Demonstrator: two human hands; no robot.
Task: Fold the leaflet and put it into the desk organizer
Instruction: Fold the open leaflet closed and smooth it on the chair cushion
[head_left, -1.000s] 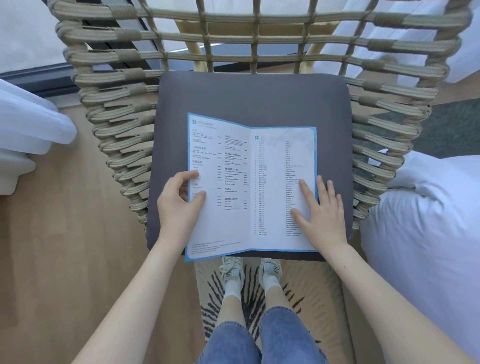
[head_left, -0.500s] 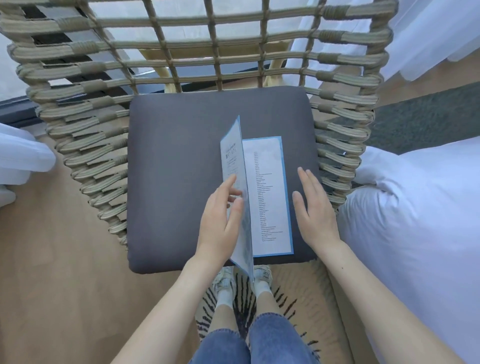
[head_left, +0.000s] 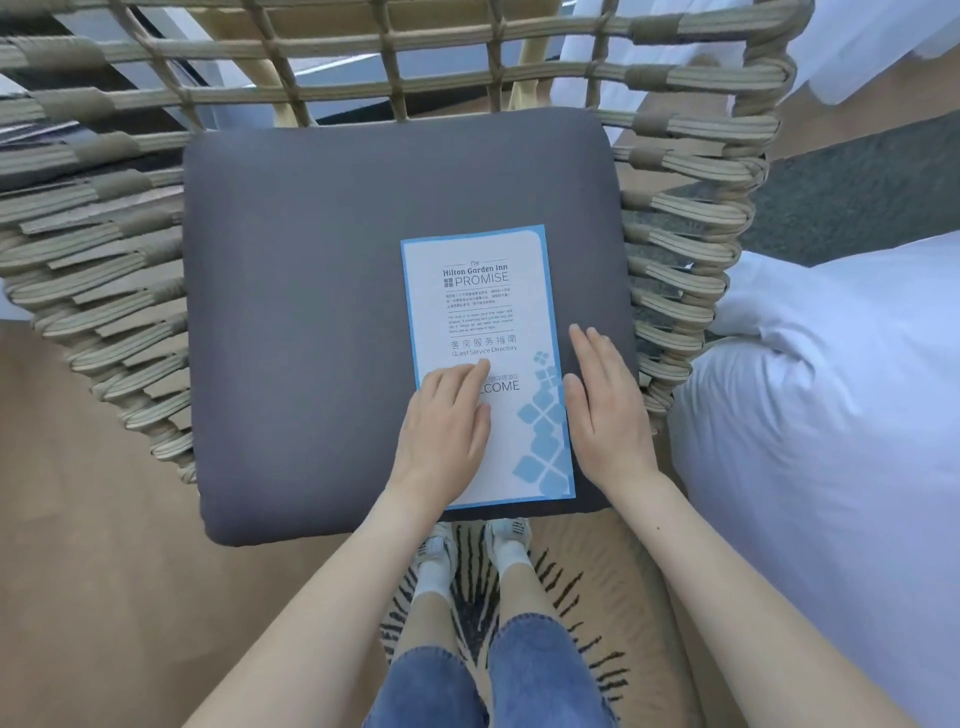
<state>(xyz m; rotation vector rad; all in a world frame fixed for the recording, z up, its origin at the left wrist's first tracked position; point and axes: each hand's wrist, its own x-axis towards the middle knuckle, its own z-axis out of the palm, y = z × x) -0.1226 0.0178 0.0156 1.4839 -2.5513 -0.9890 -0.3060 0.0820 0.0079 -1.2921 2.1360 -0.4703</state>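
Note:
A white leaflet (head_left: 480, 312) with a blue border lies folded shut on the right part of a grey seat cushion (head_left: 311, 312), cover side up. My left hand (head_left: 447, 426) rests flat on its lower left part, fingers pressing the paper. My right hand (head_left: 605, 410) lies flat beside the leaflet's right edge on the cushion, fingers together and touching the paper's edge. No desk organizer is in view.
The cushion sits in a woven rope chair (head_left: 685, 249). A white bed (head_left: 831, 415) is close on the right. Wooden floor (head_left: 93, 571) on the left, a striped rug (head_left: 597, 597) and my feet below the cushion's front edge.
The leaflet lay open a second ago. My left hand swung its left panel over to the right and now presses it flat on the closed leaflet. The right hand stayed by the right edge.

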